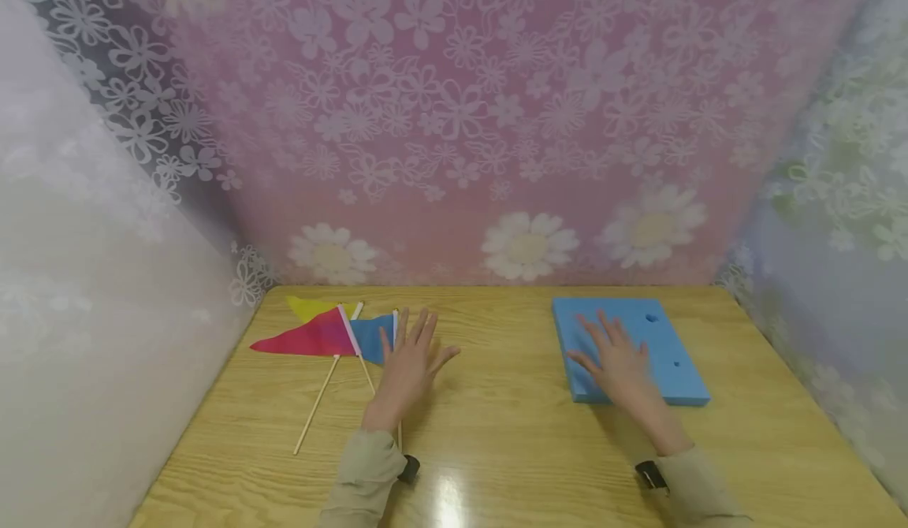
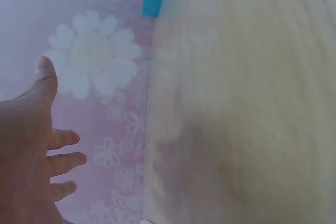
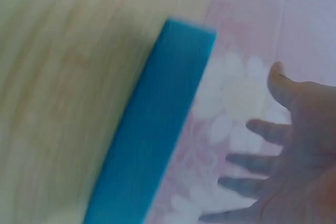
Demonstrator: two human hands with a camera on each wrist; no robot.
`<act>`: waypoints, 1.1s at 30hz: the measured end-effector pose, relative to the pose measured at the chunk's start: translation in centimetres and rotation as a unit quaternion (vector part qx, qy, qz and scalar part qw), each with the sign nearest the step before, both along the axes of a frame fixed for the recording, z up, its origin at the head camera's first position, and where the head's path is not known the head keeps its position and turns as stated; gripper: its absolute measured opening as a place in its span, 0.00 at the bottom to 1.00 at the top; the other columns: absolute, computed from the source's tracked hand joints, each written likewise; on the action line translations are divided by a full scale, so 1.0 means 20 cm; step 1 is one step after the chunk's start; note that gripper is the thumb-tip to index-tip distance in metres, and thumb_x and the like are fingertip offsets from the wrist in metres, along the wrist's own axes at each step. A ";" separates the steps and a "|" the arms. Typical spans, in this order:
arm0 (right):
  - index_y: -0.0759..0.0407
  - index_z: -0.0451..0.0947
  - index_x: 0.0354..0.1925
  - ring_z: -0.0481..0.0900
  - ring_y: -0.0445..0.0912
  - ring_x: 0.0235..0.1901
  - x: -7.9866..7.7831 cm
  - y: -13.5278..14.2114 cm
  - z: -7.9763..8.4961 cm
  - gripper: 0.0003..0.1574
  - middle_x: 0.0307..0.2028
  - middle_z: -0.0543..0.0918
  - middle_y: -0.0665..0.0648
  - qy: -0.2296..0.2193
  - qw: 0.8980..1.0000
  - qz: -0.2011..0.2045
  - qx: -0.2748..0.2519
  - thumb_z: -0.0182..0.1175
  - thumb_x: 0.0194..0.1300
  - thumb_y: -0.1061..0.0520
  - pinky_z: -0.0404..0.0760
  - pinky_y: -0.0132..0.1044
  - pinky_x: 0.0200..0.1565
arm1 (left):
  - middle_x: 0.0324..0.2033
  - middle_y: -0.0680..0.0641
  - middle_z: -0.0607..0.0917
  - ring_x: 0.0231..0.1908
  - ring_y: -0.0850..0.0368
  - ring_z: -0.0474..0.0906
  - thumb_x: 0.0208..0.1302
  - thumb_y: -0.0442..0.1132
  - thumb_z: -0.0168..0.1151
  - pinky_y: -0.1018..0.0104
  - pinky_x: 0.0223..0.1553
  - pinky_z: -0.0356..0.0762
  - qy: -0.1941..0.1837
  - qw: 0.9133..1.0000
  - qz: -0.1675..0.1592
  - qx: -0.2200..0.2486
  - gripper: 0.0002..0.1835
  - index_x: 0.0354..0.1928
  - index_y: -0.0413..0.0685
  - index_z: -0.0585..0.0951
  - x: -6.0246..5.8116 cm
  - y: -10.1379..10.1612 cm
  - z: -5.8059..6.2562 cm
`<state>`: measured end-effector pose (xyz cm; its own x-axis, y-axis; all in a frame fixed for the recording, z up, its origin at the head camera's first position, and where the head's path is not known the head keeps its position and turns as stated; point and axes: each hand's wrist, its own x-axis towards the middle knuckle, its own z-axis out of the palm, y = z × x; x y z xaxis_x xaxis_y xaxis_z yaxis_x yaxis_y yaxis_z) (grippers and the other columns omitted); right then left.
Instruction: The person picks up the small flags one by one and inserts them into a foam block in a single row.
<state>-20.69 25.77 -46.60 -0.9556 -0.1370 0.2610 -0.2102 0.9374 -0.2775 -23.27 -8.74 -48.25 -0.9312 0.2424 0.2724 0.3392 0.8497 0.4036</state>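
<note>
My left hand (image 1: 406, 370), fingers spread, overlaps the blue flag (image 1: 371, 337) and its stick in the head view, with nothing in its grasp. Left of it lie a red triangular flag (image 1: 315, 336) and a yellow flag (image 1: 312, 307), their thin wooden sticks crossing; the red one partly covers the yellow. My right hand (image 1: 624, 370), somewhat blurred, spreads its fingers over the left part of a blue foam block (image 1: 667, 382) with two small holes. The block's side (image 3: 152, 119) shows in the right wrist view, the right hand (image 3: 299, 145) apart from it there.
The wooden table (image 1: 496, 418) runs back to a pink flowered wall (image 1: 440, 158), with pale side walls at left and right. A bare stretch of tabletop separates the flags from the block. Each wrist wears a black strap (image 1: 409, 469).
</note>
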 end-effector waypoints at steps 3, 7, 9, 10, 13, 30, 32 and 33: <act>0.60 0.70 0.70 0.67 0.72 0.65 -0.01 0.11 0.03 0.37 0.68 0.68 0.74 0.053 0.998 0.015 -0.006 0.67 0.69 0.49 0.69 0.75 0.58 | 0.72 0.42 0.70 0.77 0.41 0.54 0.74 0.63 0.52 0.29 0.73 0.45 0.002 1.000 -0.010 0.030 0.37 0.75 0.49 0.66 -0.04 0.06 0.06; 0.65 0.74 0.65 0.71 0.72 0.60 0.00 0.29 0.07 0.34 0.64 0.72 0.75 0.090 0.995 0.031 -0.011 0.69 0.66 0.54 0.73 0.70 0.55 | 0.64 0.42 0.79 0.68 0.42 0.70 0.75 0.55 0.56 0.37 0.71 0.61 0.033 0.997 -0.043 0.048 0.29 0.70 0.47 0.74 -0.10 0.19 0.13; 0.65 0.74 0.65 0.69 0.73 0.61 0.00 0.39 0.07 0.34 0.64 0.72 0.75 0.099 0.994 0.038 0.001 0.70 0.64 0.54 0.71 0.71 0.55 | 0.62 0.43 0.81 0.64 0.44 0.74 0.76 0.52 0.57 0.42 0.70 0.66 0.057 0.995 -0.062 0.044 0.26 0.68 0.47 0.76 -0.13 0.27 0.15; 0.65 0.74 0.65 0.69 0.73 0.61 0.01 0.44 0.07 0.35 0.64 0.72 0.75 0.103 0.994 0.041 0.007 0.71 0.63 0.55 0.71 0.72 0.55 | 0.61 0.44 0.82 0.63 0.44 0.75 0.76 0.51 0.57 0.44 0.69 0.68 0.071 0.994 -0.074 0.043 0.25 0.67 0.46 0.76 -0.14 0.31 0.16; 0.65 0.72 0.66 0.67 0.75 0.62 0.00 0.57 0.05 0.38 0.64 0.71 0.75 0.098 0.993 0.052 0.029 0.72 0.62 0.54 0.68 0.75 0.55 | 0.61 0.46 0.82 0.63 0.47 0.76 0.77 0.51 0.56 0.48 0.69 0.70 0.100 0.989 -0.104 0.021 0.24 0.66 0.46 0.77 -0.17 0.44 0.16; 0.57 0.55 0.79 0.41 0.64 0.78 0.06 0.87 -0.09 0.52 0.79 0.54 0.63 -0.082 0.992 0.076 0.054 0.61 0.69 0.35 0.46 0.81 0.63 | 0.80 0.52 0.52 0.80 0.48 0.39 0.75 0.68 0.43 0.32 0.75 0.42 -0.043 0.968 -0.209 -0.129 0.41 0.81 0.56 0.54 -0.11 0.91 -0.06; 0.54 0.55 0.79 0.42 0.62 0.78 0.06 0.88 -0.12 0.51 0.79 0.54 0.60 -0.074 0.993 0.080 0.047 0.61 0.69 0.36 0.46 0.82 0.63 | 0.80 0.53 0.52 0.80 0.48 0.40 0.74 0.69 0.44 0.32 0.75 0.42 -0.048 0.967 -0.211 -0.138 0.42 0.81 0.56 0.53 -0.09 0.92 -0.07; 0.54 0.56 0.79 0.44 0.63 0.78 0.06 0.89 -0.13 0.51 0.79 0.54 0.60 -0.067 0.994 0.081 0.044 0.62 0.69 0.36 0.47 0.81 0.62 | 0.80 0.53 0.52 0.80 0.48 0.41 0.73 0.69 0.44 0.31 0.74 0.43 -0.048 0.966 -0.211 -0.143 0.43 0.81 0.57 0.53 -0.09 0.93 -0.08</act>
<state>-19.49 43.55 -49.12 -0.9446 -0.3080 0.1136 -0.3267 0.9164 -0.2313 -25.00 9.79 -49.80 -0.7510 0.6579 0.0561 0.6521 0.7256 0.2194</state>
